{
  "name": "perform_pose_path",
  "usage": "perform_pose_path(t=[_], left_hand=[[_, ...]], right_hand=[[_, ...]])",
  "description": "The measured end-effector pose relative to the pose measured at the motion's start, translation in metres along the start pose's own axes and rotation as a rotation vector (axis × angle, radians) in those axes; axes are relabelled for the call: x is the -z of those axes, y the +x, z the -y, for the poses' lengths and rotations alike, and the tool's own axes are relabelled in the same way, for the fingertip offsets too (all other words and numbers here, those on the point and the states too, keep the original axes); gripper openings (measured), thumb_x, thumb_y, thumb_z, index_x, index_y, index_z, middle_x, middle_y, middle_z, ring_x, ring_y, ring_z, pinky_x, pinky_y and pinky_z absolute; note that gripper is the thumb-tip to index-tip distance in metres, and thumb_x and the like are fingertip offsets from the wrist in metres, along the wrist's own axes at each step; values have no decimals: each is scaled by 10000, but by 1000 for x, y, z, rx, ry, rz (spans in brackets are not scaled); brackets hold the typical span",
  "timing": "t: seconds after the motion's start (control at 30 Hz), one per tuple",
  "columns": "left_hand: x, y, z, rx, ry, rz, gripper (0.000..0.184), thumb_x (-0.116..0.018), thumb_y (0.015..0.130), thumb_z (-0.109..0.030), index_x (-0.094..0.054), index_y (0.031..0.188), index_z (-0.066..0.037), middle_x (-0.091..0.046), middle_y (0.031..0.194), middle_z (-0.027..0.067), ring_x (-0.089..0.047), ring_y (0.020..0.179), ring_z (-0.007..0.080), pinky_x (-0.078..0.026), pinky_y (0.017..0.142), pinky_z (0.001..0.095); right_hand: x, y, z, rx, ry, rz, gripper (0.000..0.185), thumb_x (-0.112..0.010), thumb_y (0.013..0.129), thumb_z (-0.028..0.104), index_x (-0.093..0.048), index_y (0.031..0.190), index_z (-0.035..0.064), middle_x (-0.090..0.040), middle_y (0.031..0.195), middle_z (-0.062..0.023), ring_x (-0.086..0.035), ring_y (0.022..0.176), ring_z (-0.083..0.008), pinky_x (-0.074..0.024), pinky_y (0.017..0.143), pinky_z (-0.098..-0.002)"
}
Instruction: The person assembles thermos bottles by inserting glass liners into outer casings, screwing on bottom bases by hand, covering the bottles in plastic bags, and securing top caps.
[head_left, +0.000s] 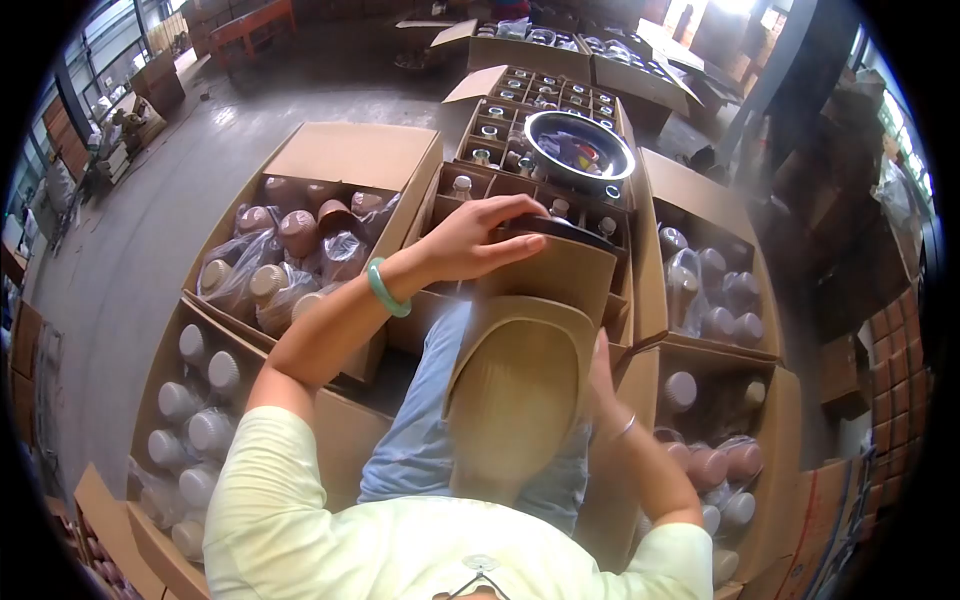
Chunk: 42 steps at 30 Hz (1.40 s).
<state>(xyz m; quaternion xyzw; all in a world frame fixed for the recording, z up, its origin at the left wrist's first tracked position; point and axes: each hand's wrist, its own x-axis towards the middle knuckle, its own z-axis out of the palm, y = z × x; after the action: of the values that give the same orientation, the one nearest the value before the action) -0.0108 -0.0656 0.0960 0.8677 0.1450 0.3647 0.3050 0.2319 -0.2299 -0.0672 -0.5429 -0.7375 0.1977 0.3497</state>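
Observation:
In front of my body stands a large tan object [520,400] with a curved, arch-shaped ridge and a dark top edge; its exact kind is unclear. My left hand [490,235], with a green bangle on the wrist, reaches over its upper left, fingers above the dark edge and thumb below. Along the lower right side is my right hand [602,385], blurred, its fingers mostly hidden by the object. Just beyond, capped bottles [560,210] stand in a divided carton [425,225]. A steel bowl [580,148] with small colourful items rests on the cartons.
Open cartons surround me: pinkish capped bottles in plastic [298,232] at left, white-capped bottles [210,430] at lower left, and more bottles [712,265] at right. A grey pillar [790,90] rises at right. The concrete floor [110,260] runs along the left.

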Motion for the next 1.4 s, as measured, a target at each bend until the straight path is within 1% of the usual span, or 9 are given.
perform_pose_path(t=[0.07,0.23,0.4,0.6,0.7,0.9,1.03,1.1,1.4], left_hand=[[-2,-13,8,83,-150,-28,353,-643,960,-343,-639,1135,-36,-664,1000,93,-635,960,186,-485,874,295],[-17,-29,37,179,-335,-130,303,-564,1020,-263,-625,1148,5,-625,1024,22,-557,950,74,-466,825,233],[-28,-21,42,135,-278,-179,296,-577,1007,-283,-634,1136,-23,-609,1000,55,-558,950,123,-440,848,263],[-43,-10,34,24,-568,-351,558,-454,1018,-454,-424,1391,-41,-507,1320,107,-512,1134,213,-356,1037,354],[-53,1,45,158,-971,-790,697,-326,999,-612,-367,1457,-89,-437,1414,77,-441,1248,202,-305,1082,412],[-7,-6,151,392,-852,-1163,702,-300,991,-646,-374,1455,-124,-407,1444,25,-368,1317,175,-132,1158,486],[-53,22,83,383,-1022,-729,800,-291,971,-697,-252,1544,-140,-262,1577,38,-239,1441,190,-86,1173,510],[-49,23,77,483,-928,-503,891,-272,940,-749,-102,1595,-169,-109,1649,71,-111,1504,221,-42,1179,531],[-36,25,93,335,-883,-704,882,-214,969,-714,-59,1590,-108,-15,1662,76,-10,1526,213,45,1189,527]], right_hand=[[-7,-48,9,330,-1023,25,512,-468,992,385,-503,1434,128,-607,1330,-104,-542,1193,-218,-326,1106,-514],[-21,-150,57,422,-965,1217,364,-437,995,401,-597,1097,91,-599,867,-60,-573,920,-221,-396,1041,-534],[51,-94,52,351,414,884,357,-527,934,242,-606,1234,66,-657,1095,-164,-614,1093,-310,-445,1039,-384],[165,87,32,-34,-280,-231,291,-515,944,44,-690,1175,8,-702,1164,-174,-655,1128,-304,-489,987,-386],[133,128,10,78,399,-414,718,-370,1009,557,-282,1549,91,-255,1622,-130,-222,1502,-267,-81,1208,-524],[151,169,8,150,370,-1184,795,-229,996,634,-269,1548,64,-306,1590,-149,-209,1501,-265,-26,1203,-548],[74,171,71,344,1434,-764,836,-226,981,668,-249,1553,59,-213,1624,-163,-141,1519,-283,-6,1206,-534],[84,172,38,200,341,-516,868,-238,956,708,-251,1564,88,-178,1646,-123,-118,1527,-255,-12,1209,-533],[107,160,16,200,532,-961,752,-297,1008,588,-240,1556,77,-233,1620,-118,-141,1513,-246,-29,1206,-510]])
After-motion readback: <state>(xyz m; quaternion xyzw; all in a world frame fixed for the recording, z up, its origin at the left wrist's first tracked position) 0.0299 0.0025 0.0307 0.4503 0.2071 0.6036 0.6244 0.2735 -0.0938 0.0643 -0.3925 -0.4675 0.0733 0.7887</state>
